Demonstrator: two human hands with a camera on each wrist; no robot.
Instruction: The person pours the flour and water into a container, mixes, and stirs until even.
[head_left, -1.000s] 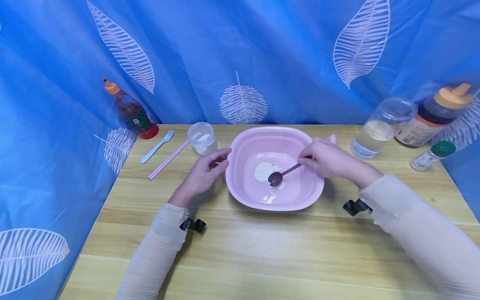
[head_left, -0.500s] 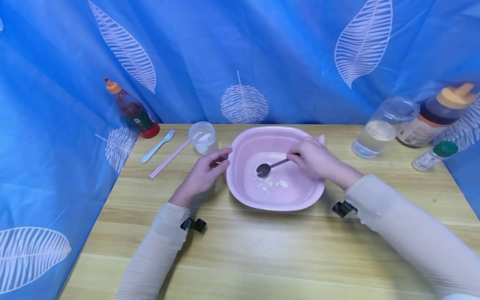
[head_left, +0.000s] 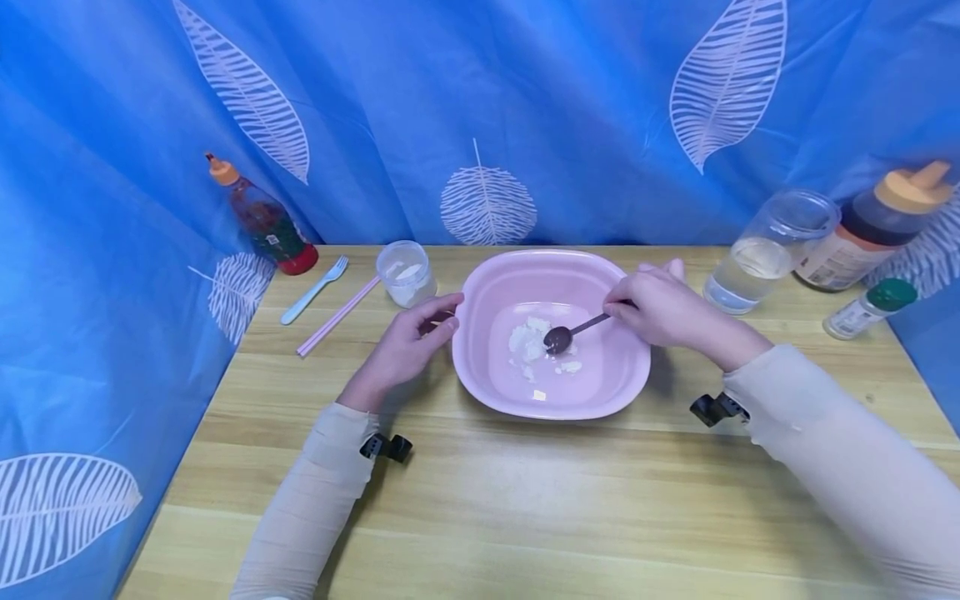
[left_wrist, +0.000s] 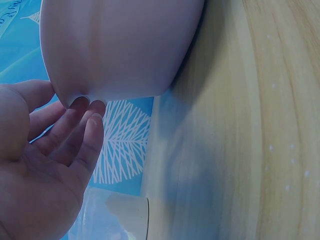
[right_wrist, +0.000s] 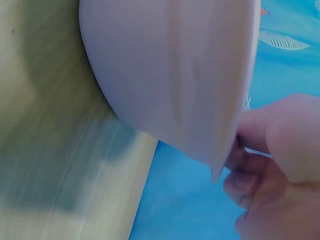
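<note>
One dark spoon point(head_left: 558, 339) is reaching into the pink basin point(head_left: 536, 279) on the counter point(head_left: 525, 500) — its bowl is showing at the edge of the white powder point(head_left: 527, 340). The right hand point(head_left: 656, 308) is pinching the spoon's handle; the left hand point(head_left: 405, 352) is holding the basin's rim between thumb and fingertips, a clear jar point(head_left: 407, 279) standing just beyond.

I get a bright head cam, w/ small glare patch inside my pink basin point(head_left: 542, 279) & soft shadow on table point(head_left: 525, 508) beside it, but wrist cams dimmer, softer.
</note>
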